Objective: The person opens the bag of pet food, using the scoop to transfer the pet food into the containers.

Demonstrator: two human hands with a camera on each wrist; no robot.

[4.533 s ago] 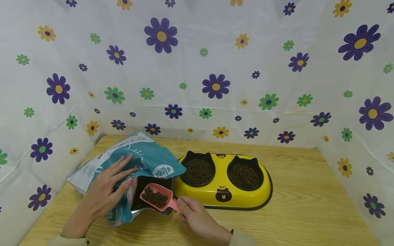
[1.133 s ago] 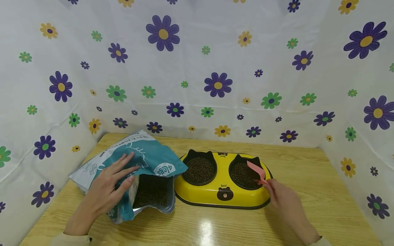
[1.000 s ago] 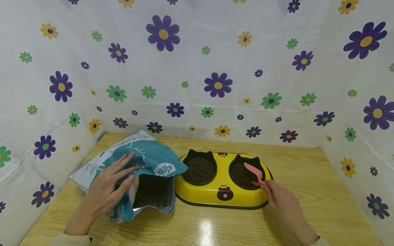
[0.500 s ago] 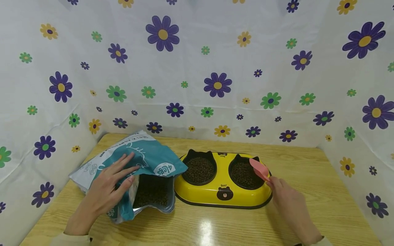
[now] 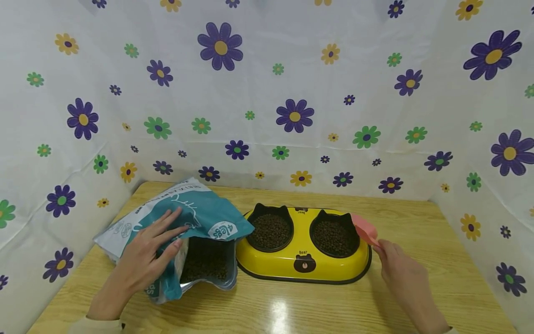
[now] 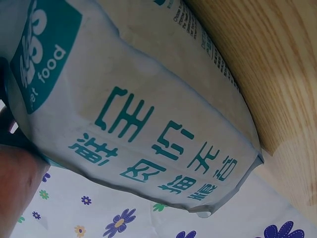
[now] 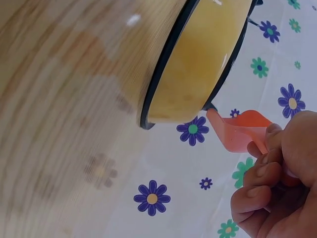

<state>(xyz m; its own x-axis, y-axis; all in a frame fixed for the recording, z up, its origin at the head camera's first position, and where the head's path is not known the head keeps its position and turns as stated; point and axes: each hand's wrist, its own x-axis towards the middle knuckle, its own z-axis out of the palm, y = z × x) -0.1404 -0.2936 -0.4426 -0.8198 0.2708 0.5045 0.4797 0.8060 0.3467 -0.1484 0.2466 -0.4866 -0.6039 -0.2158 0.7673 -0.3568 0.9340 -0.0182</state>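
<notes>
My left hand (image 5: 146, 255) lies on the teal and white pet food bag (image 5: 208, 215), fingers spread over its folded-back top. Kibble shows inside the bag's mouth; the left wrist view shows the bag's printed side panel. With my right hand (image 5: 404, 273), I grip the handle of a pink scoop (image 5: 365, 228). The scoop is tilted at the right rim of the yellow double feeder (image 5: 300, 234), beside the right black cat-eared bowl (image 5: 356, 239). In the right wrist view, the scoop (image 7: 242, 131) is pinched by thumb and fingers, near the feeder's edge. Its inside is mostly hidden.
Both bowls hold brown kibble, the left bowl (image 5: 289, 234) standing close to the bag's mouth. Beneath everything is a wooden table (image 5: 417, 232). A white flower-print cloth (image 5: 258, 93) encloses the back and sides.
From over the left part of the table, my right hand carried the kibble-filled scoop to the right bowl, tilted it there, then drew it off rightward. My left hand stayed on the bag.
</notes>
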